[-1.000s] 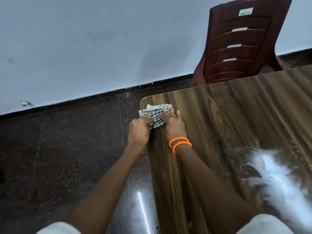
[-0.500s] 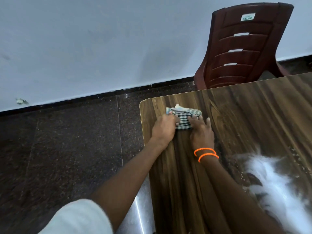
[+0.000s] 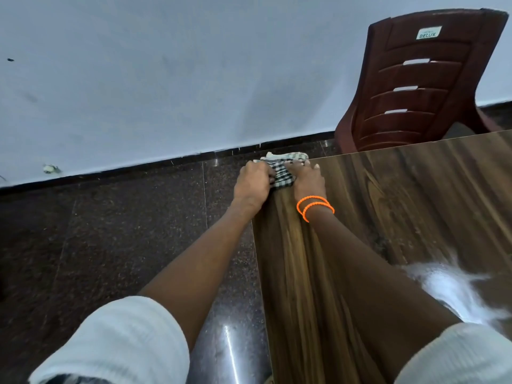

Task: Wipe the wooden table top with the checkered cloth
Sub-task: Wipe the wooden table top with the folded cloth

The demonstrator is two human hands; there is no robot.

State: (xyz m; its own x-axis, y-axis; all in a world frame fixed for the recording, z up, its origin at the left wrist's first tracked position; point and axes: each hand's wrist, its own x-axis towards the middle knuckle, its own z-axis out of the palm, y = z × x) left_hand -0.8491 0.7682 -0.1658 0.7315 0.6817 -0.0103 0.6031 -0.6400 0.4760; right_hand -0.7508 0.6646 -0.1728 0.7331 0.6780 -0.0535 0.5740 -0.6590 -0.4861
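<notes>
The checkered cloth (image 3: 281,173), bunched into a small wad of black-and-white checks, sits at the far left corner of the wooden counter (image 3: 401,217), just above the middle of the frame, with its top edge hanging past the counter's far edge over the floor. The left hand (image 3: 252,184) grips the cloth's left side, fingers curled into the fabric, and sits at the counter's left edge, partly over the floor. The right hand (image 3: 309,180) lies on the cloth's right side, its fingers lying fairly flat over the cloth and the counter corner; whether they pinch the fabric or only press it down cannot be told. Two orange bangles (image 3: 314,207) ring the right wrist. Both forearms run down toward the bottom of the frame, ending in white sleeves (image 3: 124,339) at the lower left and lower right corners.

The counter fills the right half of the frame, its dark wood grain glossy, with a bright white glare patch (image 3: 454,289) at the lower right. Left of the counter lies a dark speckled stone floor (image 3: 110,231), which shows a thin streak of reflected light near the bottom centre. A pale grey-blue wall (image 3: 194,79) covers the upper part of the frame, meeting the floor along a black skirting line. At the upper right stands a dark red plastic chair (image 3: 415,84) with slotted back and a small label reading DELUX, close behind the counter's far edge
</notes>
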